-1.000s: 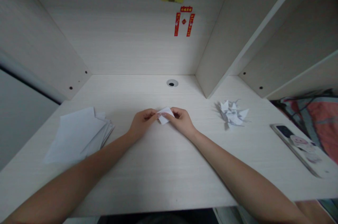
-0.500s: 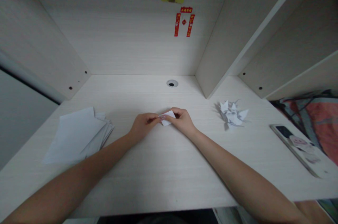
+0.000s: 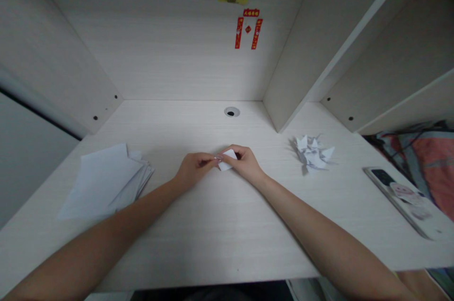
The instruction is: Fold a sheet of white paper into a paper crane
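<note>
A small folded piece of white paper (image 3: 229, 158) is held over the middle of the desk, between both hands. My left hand (image 3: 194, 166) pinches its left corner between thumb and fingers. From the right, my right hand (image 3: 245, 163) grips the same paper, thumb in front and fingers behind. The two thumb tips meet at the paper's left end and hide part of it. To the right lies a cluster of white folded paper figures (image 3: 312, 153) with pointed tips. On the left a stack of white paper sheets (image 3: 102, 178) is spread, partly behind my left forearm.
A phone (image 3: 400, 201) with stickers on its back lies at the right. Behind it is a red and grey cloth item (image 3: 422, 159). A round cable hole (image 3: 231, 112) sits near the back panel. An upright divider (image 3: 283, 78) rises from the desk (image 3: 198, 234) at the back right.
The fingertips have shifted very slightly on the folded paper, and its visible outline has changed a little. Both hands keep their hold, and the other things stay in place.
</note>
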A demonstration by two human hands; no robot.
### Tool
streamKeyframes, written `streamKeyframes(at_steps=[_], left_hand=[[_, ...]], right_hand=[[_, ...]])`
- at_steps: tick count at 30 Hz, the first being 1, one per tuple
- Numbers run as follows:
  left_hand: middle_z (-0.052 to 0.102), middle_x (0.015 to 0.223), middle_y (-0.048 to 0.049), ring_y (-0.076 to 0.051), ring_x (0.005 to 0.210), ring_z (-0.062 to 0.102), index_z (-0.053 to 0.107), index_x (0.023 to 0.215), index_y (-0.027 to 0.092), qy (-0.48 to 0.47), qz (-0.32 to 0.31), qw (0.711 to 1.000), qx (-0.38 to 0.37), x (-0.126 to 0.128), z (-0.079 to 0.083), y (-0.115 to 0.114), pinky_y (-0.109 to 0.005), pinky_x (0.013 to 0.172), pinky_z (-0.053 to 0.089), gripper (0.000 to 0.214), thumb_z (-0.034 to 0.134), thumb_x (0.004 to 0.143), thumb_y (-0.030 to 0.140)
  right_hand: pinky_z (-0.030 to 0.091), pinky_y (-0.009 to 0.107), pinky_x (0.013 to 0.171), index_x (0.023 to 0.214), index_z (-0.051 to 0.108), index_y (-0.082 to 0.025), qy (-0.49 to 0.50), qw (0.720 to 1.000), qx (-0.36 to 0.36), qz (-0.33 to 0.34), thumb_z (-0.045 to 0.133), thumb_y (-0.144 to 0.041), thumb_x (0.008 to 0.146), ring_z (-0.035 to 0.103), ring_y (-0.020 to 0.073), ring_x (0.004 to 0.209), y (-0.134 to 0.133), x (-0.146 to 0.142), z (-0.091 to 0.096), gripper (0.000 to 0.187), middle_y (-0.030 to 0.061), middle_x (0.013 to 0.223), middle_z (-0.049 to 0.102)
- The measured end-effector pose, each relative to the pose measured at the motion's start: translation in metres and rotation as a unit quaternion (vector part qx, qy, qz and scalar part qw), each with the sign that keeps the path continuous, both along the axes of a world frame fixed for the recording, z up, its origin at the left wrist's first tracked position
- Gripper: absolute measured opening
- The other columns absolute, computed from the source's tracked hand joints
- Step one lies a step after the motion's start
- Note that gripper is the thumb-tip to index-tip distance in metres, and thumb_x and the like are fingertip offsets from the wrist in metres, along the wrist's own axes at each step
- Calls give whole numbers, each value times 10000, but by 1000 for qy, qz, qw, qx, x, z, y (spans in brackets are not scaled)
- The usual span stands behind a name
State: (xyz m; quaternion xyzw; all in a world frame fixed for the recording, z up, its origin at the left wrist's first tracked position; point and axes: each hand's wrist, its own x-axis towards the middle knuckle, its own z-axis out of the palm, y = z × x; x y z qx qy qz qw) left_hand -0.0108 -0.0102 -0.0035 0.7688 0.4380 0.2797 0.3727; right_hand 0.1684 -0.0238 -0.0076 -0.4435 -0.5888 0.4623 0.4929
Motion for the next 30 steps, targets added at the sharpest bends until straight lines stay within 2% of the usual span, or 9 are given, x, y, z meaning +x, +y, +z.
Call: streamKeyframes(at_steps=[11, 30], left_hand=[[706, 696, -13, -159, 653, 604, 739, 768, 185, -44, -2, 999, -24, 0, 2, -2, -232, 594, 435, 314, 549, 776, 435], [656, 626, 2, -126, 589, 542, 726, 704, 166, -49, -3, 998, -35, 0, 5, -1, -203, 527, 386, 340, 540, 780, 441]], right_hand=[[448, 269, 643, 694, 708, -180, -21, 999, 19, -16, 683, -342, 695, 604, 157, 677, -2, -1, 4, 164, 41, 714, 678], [370, 248, 547, 715, 726, -185, 3, 1000, -1, 2, 664, -424, 717, 541, 133, 617, -3, 2, 7, 247, 29, 686, 644]])
